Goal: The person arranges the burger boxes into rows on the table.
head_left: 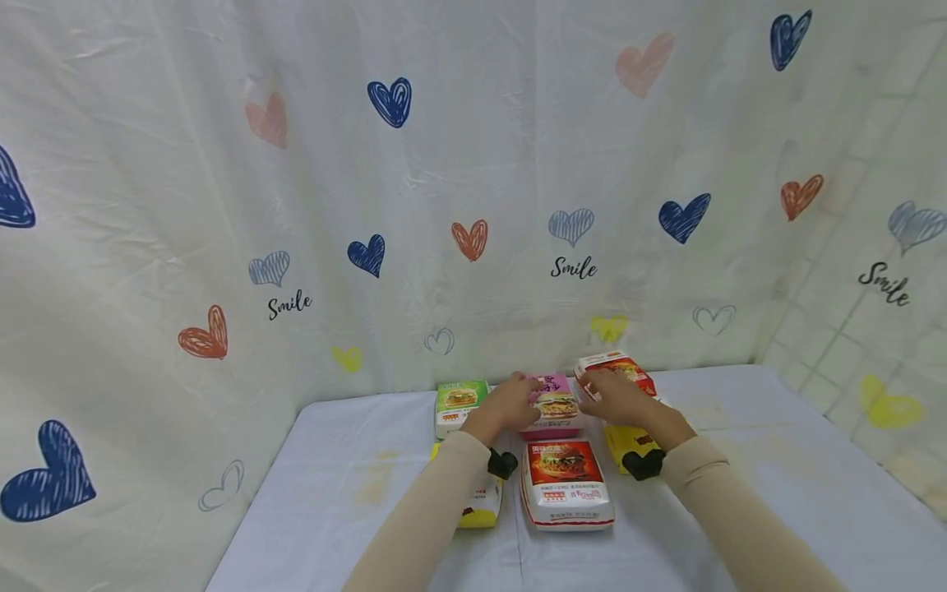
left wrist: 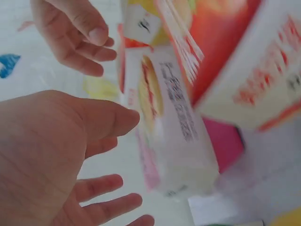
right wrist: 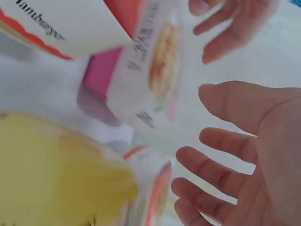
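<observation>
Between both hands, pink box [head_left: 553,404] lies flat.

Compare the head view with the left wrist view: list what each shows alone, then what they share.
Only the head view shows the whole table, the heart-print curtain, the green burger box, the red burger box in front and both sleeves.

Only the left wrist view shows the left hand from the palm side, fingers spread and holding nothing, and the side print on the pink burger box.

Both show the pink burger box and the right hand.
</observation>
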{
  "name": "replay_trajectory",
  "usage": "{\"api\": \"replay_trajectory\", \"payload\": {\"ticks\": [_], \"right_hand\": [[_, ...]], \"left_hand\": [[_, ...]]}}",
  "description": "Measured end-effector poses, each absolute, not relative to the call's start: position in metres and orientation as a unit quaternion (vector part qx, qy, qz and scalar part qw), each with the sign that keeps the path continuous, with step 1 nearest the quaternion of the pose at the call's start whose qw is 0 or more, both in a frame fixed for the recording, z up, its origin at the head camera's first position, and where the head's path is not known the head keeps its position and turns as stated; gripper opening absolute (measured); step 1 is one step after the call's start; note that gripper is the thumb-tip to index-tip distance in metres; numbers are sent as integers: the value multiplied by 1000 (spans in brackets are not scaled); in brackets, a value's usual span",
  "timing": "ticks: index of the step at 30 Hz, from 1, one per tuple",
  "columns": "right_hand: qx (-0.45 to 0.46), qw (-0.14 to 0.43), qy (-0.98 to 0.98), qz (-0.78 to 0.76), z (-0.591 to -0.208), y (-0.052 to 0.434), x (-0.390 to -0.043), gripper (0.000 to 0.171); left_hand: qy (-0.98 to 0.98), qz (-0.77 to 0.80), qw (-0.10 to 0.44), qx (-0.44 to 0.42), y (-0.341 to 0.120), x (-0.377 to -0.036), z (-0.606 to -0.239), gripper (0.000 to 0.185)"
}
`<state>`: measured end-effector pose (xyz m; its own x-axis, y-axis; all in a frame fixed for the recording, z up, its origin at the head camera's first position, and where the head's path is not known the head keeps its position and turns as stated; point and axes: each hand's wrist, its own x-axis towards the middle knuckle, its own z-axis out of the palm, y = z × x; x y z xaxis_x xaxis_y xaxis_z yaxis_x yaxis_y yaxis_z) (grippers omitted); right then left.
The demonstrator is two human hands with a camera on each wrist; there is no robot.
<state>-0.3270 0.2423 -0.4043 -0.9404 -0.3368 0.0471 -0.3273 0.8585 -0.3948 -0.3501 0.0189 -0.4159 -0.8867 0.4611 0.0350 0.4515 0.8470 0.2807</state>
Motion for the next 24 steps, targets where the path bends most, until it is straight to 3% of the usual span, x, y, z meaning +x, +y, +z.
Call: {"api": "replay_trajectory", "payload": {"ticks": [8, 20, 24], "right_hand": [[-150, -14, 943, -298, -398, 295, -304, 41], [-55, 4, 950, -309, -432, 344, -282, 50], [-38, 23, 943, -329, -437, 350, -277, 54]], "left_hand": [[959, 109, -54, 255, 45, -323, -400, 43], [957, 102, -62, 264, 91, -283, -406, 34], [963, 88, -35, 254, 105, -279, -414, 36]]}}
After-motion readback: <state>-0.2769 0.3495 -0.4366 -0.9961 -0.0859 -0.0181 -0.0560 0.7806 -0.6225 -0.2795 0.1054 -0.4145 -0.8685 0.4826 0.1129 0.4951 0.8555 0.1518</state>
